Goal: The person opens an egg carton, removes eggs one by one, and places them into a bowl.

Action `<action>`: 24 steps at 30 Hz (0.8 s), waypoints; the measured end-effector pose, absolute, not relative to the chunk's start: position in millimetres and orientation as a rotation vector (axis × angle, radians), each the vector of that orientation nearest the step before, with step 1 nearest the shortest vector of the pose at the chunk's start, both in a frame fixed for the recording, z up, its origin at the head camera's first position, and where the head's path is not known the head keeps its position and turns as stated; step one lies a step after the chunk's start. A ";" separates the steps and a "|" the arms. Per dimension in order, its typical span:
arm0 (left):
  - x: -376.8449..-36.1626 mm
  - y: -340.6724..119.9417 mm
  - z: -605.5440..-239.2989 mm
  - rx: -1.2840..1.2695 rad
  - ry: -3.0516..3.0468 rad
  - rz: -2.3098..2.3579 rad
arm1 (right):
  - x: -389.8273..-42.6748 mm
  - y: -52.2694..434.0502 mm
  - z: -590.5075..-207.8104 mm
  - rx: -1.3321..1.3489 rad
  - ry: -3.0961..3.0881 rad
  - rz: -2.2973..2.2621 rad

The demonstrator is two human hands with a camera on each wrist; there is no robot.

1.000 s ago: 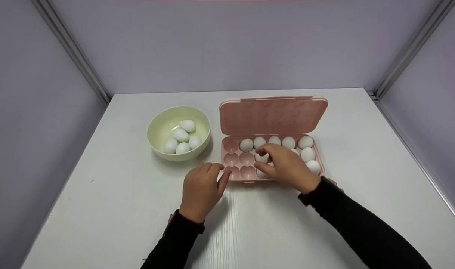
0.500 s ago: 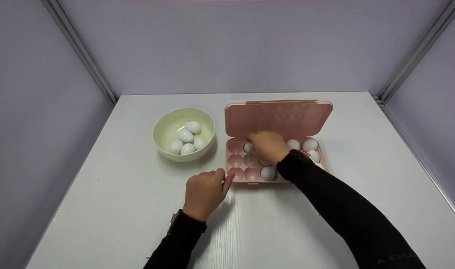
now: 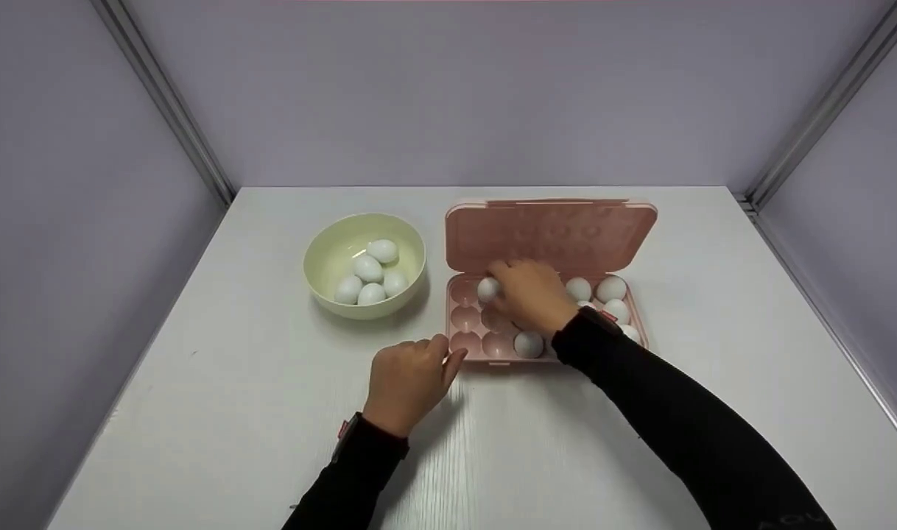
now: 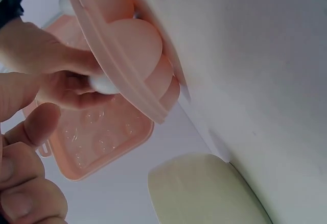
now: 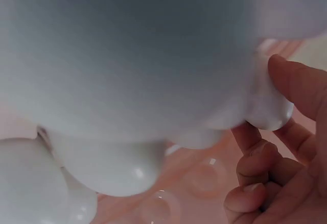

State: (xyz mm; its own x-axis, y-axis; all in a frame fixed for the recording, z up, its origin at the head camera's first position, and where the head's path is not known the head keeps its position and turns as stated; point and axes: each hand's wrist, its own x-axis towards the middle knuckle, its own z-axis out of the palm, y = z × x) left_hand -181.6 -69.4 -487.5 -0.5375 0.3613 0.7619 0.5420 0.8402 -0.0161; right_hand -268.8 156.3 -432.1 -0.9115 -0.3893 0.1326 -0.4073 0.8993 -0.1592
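Note:
In the head view, my right hand point(image 3: 531, 294) reaches over the pink egg carton point(image 3: 493, 361) and pinches a white egg point(image 3: 487, 289) at the left of its back row. The right wrist view has thumb and fingers around that egg point(image 5: 271, 101). My left hand point(image 3: 408, 379) stays by the carton's front left corner, fingers loosely curled, holding nothing. More white eggs fill cups on the carton's right side, partly hidden by my right hand and sleeve. One egg point(image 3: 528, 344) sits in the front row. Cups at the left show bare.
Left of the carton stands a pale green bowl point(image 3: 323, 283) with several white eggs point(image 3: 367, 269). The carton's lid point(image 3: 551, 235) is raised at the back. Grey panels point(image 3: 448, 96) enclose the white table point(image 3: 220, 353) at the back and sides.
My right hand has moved back from above the carton's middle and taken hold of the left egg in the back row, which has since shifted slightly left. My left hand has barely moved.

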 end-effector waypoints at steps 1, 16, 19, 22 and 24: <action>-181.5 -69.0 -487.4 -0.653 -2.199 -0.282 | -263.1 158.3 -429.5 0.612 -2.961 0.383; -179.4 -61.5 -475.8 -0.820 -2.078 -0.394 | -188.0 161.2 -450.1 0.671 -2.669 2.202; -178.8 -60.4 -475.1 -0.835 -2.082 -0.434 | -185.3 162.3 -458.4 0.631 -2.623 2.319; -179.1 -60.6 -476.4 -0.848 -2.087 -0.456 | -184.2 163.7 -464.4 0.588 -2.617 2.344; -180.0 -61.2 -478.2 -0.867 -2.082 -0.464 | -183.7 164.3 -466.2 0.585 -2.623 2.337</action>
